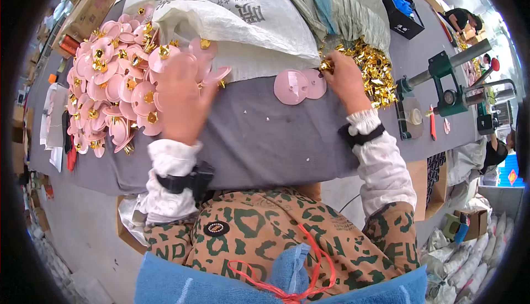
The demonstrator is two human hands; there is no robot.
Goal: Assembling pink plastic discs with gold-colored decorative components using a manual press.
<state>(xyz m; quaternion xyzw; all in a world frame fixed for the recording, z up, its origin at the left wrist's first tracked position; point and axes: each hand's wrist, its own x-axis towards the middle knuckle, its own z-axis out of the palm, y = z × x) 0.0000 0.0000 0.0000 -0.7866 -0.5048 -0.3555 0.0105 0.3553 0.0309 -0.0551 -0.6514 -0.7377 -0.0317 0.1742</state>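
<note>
- A grey table [265, 138] spans the view, with a large white woven sack [232, 11] lying across its far side.
- A broad heap of pink discs with gold centres [110, 94] covers the table's left part.
- A pile of small gold pieces [375, 72] lies right of centre, against the sack's edge.
- A green press tool [441, 83] stands further right, well apart from the hands.
- The left hand [185, 97] is blurred, fingers spread over the heap's edge; whether it grips a disc cannot be told.
- The right hand [345, 80] pinches one gold piece [326, 66] at its fingertips.
- Two plain pink discs [301, 86] lie overlapping on the table, just beside that hand.
</note>
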